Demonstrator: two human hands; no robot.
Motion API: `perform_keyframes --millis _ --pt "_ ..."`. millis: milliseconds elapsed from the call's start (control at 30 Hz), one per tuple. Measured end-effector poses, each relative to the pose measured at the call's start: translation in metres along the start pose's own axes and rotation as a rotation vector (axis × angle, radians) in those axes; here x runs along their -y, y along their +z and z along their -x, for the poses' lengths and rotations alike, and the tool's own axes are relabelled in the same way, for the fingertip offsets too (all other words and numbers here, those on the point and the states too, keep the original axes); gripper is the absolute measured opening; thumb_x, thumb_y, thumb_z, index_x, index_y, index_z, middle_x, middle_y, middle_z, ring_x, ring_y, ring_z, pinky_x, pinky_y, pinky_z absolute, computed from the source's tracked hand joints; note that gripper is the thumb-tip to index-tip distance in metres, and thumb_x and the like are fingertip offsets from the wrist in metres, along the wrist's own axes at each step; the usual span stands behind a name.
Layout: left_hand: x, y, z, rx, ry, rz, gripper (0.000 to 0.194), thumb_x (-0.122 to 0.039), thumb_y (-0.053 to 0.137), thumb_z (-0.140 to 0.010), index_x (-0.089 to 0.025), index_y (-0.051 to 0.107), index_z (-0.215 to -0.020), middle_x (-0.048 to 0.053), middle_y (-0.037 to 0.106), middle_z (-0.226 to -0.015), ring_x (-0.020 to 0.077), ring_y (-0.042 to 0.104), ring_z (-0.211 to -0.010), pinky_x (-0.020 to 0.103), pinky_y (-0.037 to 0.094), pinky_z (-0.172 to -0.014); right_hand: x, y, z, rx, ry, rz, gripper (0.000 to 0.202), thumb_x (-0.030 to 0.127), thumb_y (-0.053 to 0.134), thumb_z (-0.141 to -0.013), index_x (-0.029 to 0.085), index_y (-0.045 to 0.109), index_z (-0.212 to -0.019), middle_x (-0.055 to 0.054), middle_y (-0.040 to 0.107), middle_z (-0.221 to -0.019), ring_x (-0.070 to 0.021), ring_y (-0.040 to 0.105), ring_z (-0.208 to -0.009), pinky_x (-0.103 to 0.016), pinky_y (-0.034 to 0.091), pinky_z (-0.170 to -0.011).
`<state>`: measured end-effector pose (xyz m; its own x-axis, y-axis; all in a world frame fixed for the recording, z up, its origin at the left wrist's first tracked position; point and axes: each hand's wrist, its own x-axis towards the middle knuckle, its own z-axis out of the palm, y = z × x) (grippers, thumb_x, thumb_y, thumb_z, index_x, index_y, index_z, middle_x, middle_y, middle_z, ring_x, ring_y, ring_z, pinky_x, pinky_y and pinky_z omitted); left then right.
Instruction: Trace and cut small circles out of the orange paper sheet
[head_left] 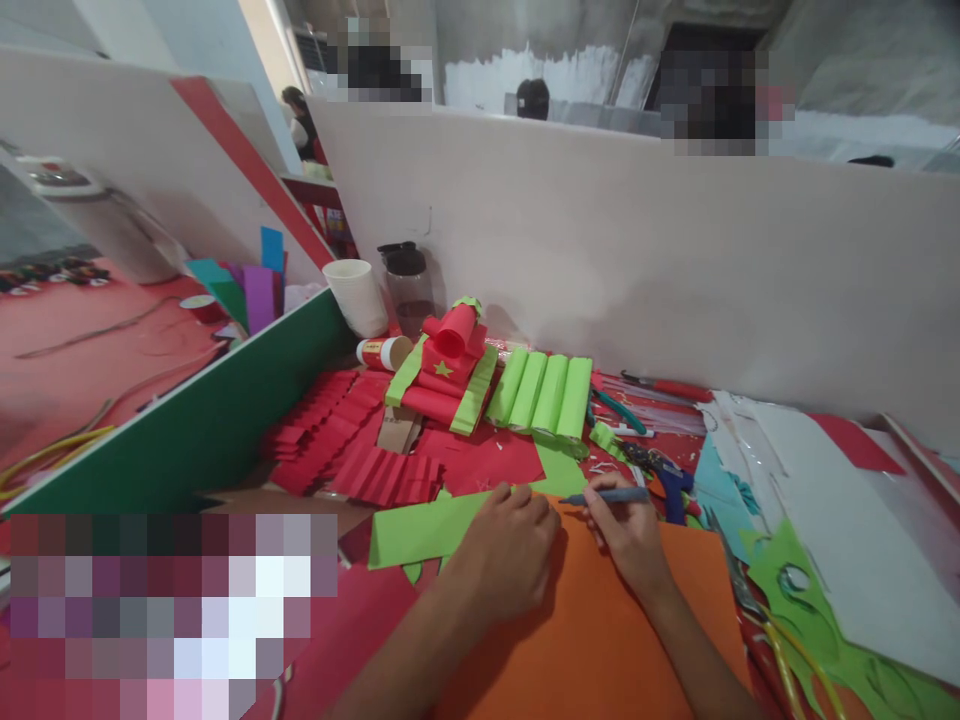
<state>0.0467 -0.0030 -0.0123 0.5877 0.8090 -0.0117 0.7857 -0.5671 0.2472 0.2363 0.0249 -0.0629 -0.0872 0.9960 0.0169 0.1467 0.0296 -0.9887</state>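
My right hand [624, 535] is closed around a dark blue-grey pen [615, 496], whose tip points left towards the top edge of an orange paper sheet [600, 630]. Beside it my left hand [506, 550] has its fingers curled, pressing on the right end of a light green paper strip [420, 530]; its fingertips are partly hidden. The strip lies across the upper left part of the orange sheet. Just beyond the hands are a red and green paper tank model [450, 365] with a star and a row of light green paper rolls [544, 392].
Pleated red paper [386, 475] lies at left against a green divider [195, 410]. Behind stand a white paper cup [358, 298] and a dark-lidded bottle [409, 290]. Yellow-handled scissors [776, 630], green paper offcuts [817, 590] and white board [840, 520] are on the right.
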Motion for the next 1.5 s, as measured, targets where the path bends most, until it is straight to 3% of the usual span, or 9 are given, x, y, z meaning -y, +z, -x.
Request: perform_keyframes --millis 133,267,433,533,633,933,1500 --pt "-0.027 0.010 0.002 0.022 -0.122 -0.089 0.029 -0.025 0.049 -0.088 -0.011 0.063 -0.108 0.017 0.063 -0.100 0.0265 0.059 -0.083 0.039 0.041 -0.071 0.005 0.003 -0.002 0.043 -0.002 0.039 0.025 0.044 0.067 -0.085 0.020 0.060 -0.086 0.001 0.056 -0.062 -0.0112 0.047 -0.047 -0.022 0.035 -0.040" --pt "-0.049 0.025 0.004 0.018 -0.173 -0.194 0.042 -0.028 0.042 -0.094 -0.010 0.058 -0.129 0.025 0.060 -0.119 0.0222 0.061 -0.070 0.034 0.037 -0.056 0.006 0.005 0.000 0.133 0.051 -0.004 0.028 0.046 0.065 -0.087 0.019 0.061 -0.091 -0.002 0.063 -0.068 -0.0126 0.053 -0.053 -0.021 0.038 -0.043" --pt "-0.066 0.038 0.002 0.034 -0.203 -0.247 0.047 -0.033 0.035 -0.099 -0.009 0.056 -0.133 0.030 0.055 -0.131 0.0245 0.065 -0.074 0.032 0.036 -0.050 0.006 0.009 -0.001 0.216 0.102 -0.022 0.030 0.048 0.061 -0.090 0.018 0.059 -0.093 -0.003 0.065 -0.071 -0.0149 0.060 -0.061 -0.020 0.039 -0.045" --pt "-0.069 0.040 0.001 0.071 -0.228 -0.208 0.048 -0.035 0.034 -0.099 -0.009 0.058 -0.131 0.031 0.055 -0.131 0.0255 0.067 -0.076 0.031 0.037 -0.050 0.009 0.012 -0.004 0.225 0.072 0.014 0.033 0.050 0.058 -0.092 0.018 0.059 -0.095 -0.004 0.066 -0.076 -0.0170 0.064 -0.066 -0.022 0.044 -0.048" --pt "-0.070 0.041 0.000 0.096 -0.243 -0.182 0.048 -0.037 0.036 -0.099 -0.008 0.058 -0.130 0.032 0.056 -0.130 0.0246 0.067 -0.074 0.030 0.038 -0.052 0.012 0.014 -0.006 0.282 0.045 0.029 0.033 0.050 0.056 -0.093 0.018 0.060 -0.096 -0.007 0.069 -0.086 -0.0206 0.069 -0.078 -0.028 0.054 -0.064" --pt "-0.076 0.047 -0.001 0.107 -0.277 -0.226 0.051 -0.041 0.038 -0.098 -0.008 0.057 -0.133 0.033 0.054 -0.133 0.0244 0.065 -0.067 0.033 0.041 -0.052 0.013 0.015 -0.006 0.358 0.026 0.040 0.032 0.049 0.052 -0.095 0.018 0.061 -0.098 -0.007 0.069 -0.092 -0.0234 0.071 -0.087 -0.035 0.057 -0.079" --pt "-0.075 0.052 0.000 0.053 -0.283 -0.211 0.049 -0.039 0.038 -0.098 -0.007 0.061 -0.128 0.034 0.055 -0.130 0.0243 0.064 -0.066 0.034 0.039 -0.052 0.010 0.016 -0.006 0.328 -0.016 0.083 0.034 0.050 0.055 -0.093 0.018 0.065 -0.097 -0.008 0.072 -0.093 -0.0233 0.070 -0.089 -0.034 0.055 -0.079"
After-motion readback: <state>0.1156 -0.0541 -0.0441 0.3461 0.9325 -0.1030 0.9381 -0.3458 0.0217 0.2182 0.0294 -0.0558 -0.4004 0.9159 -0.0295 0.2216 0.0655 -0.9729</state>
